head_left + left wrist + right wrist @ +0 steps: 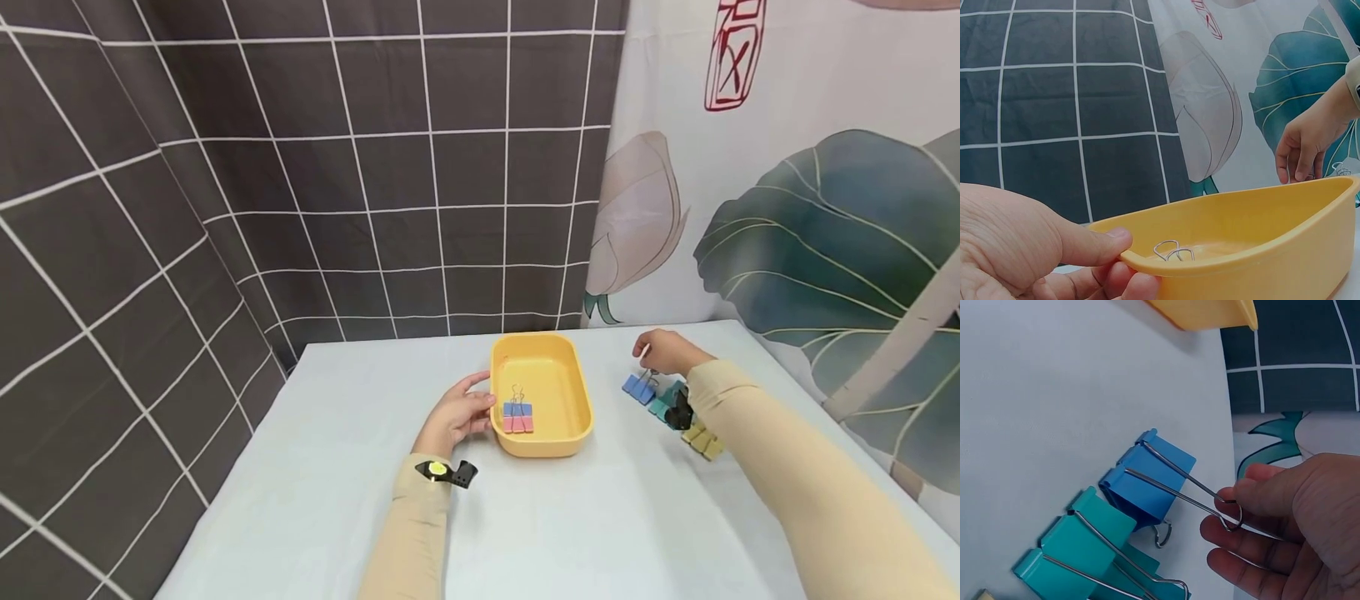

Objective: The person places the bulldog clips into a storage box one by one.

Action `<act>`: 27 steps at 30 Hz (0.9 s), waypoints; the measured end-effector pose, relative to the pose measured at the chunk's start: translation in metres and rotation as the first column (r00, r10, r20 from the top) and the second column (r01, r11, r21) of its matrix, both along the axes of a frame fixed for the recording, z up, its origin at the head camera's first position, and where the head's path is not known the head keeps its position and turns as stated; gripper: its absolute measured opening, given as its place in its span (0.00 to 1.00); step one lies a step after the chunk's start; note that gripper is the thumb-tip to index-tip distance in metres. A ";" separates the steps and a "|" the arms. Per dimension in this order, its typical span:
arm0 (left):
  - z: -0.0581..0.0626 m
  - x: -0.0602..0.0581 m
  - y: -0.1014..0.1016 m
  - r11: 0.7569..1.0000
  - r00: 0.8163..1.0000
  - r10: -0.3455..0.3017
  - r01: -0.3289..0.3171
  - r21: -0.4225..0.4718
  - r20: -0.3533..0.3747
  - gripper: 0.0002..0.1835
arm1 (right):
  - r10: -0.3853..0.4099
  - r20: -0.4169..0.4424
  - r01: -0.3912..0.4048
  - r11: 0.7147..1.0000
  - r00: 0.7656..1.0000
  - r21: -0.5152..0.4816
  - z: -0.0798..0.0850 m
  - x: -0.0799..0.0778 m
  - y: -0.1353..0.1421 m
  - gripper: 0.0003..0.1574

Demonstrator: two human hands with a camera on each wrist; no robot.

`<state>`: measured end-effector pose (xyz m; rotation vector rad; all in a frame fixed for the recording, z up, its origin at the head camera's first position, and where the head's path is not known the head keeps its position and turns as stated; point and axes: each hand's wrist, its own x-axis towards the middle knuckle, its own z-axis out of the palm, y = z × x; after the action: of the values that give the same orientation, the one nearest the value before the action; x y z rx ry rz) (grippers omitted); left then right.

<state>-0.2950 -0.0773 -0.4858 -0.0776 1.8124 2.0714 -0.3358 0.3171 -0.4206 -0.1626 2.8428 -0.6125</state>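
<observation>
My left hand (454, 414) grips the left rim of a yellow plastic bin (576, 400), thumb over the edge and fingers against the outer wall. Inside the bin lie a blue binder clip (518, 410) and a pink binder clip (518, 425), their wire handles standing up. To the right of the bin, my right hand (670, 352) pinches the wire handle of another blue binder clip (1154, 481) between thumb and fingertips. That clip is on the white table, right beside a teal binder clip (1079, 547).
Yellow binder clips (702, 440) lie nearer me, past the teal ones, partly under my right sleeve. The white table (300, 500) backs onto a dark gridded cloth (390, 233) and a leaf-patterned curtain (810, 242).
</observation>
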 end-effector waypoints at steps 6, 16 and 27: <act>0.002 0.000 0.001 1.000 1.000 -0.001 0.001 -0.005 -0.008 0.31 | -0.023 0.001 0.023 1.000 1.000 -0.014 -0.005 -0.001 -0.003 0.10; 0.003 0.001 0.000 1.000 1.000 -0.003 0.003 0.004 -0.004 0.32 | -0.066 0.094 0.068 0.998 0.993 -0.018 -0.008 -0.008 0.000 0.11; 0.002 0.000 0.001 1.000 1.000 -0.010 0.010 0.014 -0.007 0.32 | -0.084 0.091 0.088 0.996 0.992 -0.035 -0.006 -0.004 0.002 0.12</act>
<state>-0.2954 -0.0764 -0.4834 -0.0571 1.7988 2.0800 -0.3393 0.3191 -0.4268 -0.0186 2.7648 -0.6752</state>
